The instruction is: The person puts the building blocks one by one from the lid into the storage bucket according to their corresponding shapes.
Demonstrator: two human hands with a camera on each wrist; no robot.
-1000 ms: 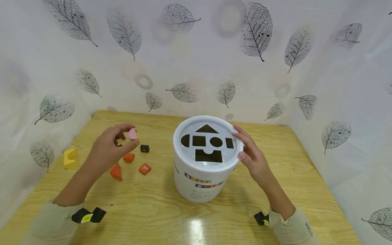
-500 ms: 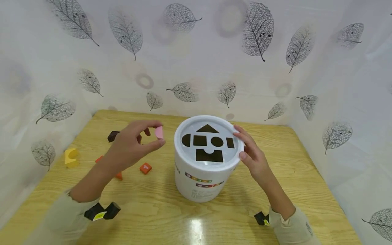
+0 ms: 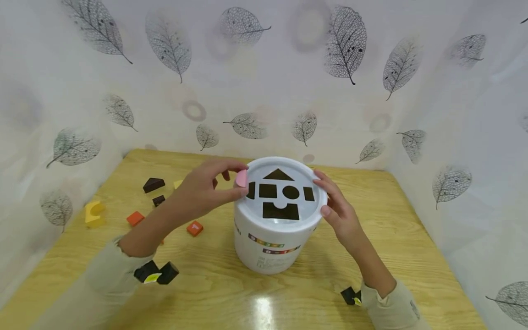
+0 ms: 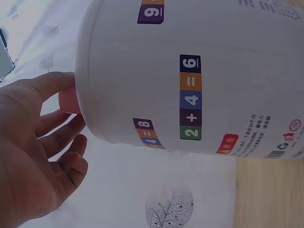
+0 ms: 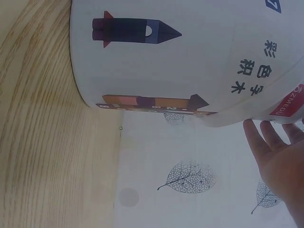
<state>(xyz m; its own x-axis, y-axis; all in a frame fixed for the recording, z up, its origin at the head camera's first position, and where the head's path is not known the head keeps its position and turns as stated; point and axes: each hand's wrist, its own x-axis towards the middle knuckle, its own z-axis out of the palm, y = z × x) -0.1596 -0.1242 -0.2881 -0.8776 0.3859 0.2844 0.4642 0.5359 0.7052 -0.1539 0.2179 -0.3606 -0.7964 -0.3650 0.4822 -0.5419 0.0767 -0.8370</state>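
Observation:
A pink half-round block (image 3: 241, 178) is pinched between the thumb and a finger of my left hand (image 3: 202, 185). It is at the left rim of a white bucket (image 3: 268, 250), right beside the half-round hole (image 3: 251, 190) in the lid (image 3: 305, 213). The lid also has triangular, square, round, rectangular and notched openings. In the left wrist view, the pink block (image 4: 70, 100) shows at the bucket's rim. My right hand (image 3: 344, 217) rests on the right side of the lid's rim, fingers on top and thumb at the edge.
To the left on the wooden table (image 3: 198, 284) lie a yellow notched block (image 3: 95, 214), a dark triangular block (image 3: 154, 184), a small dark block (image 3: 158, 200) and red-orange blocks, one (image 3: 195, 228) bearing a number. A leaf-print sheet (image 3: 264, 82) hangs behind.
My left hand has carried the pink block rightward from above the loose blocks to the bucket's left rim. My right hand and the bucket have stayed in place.

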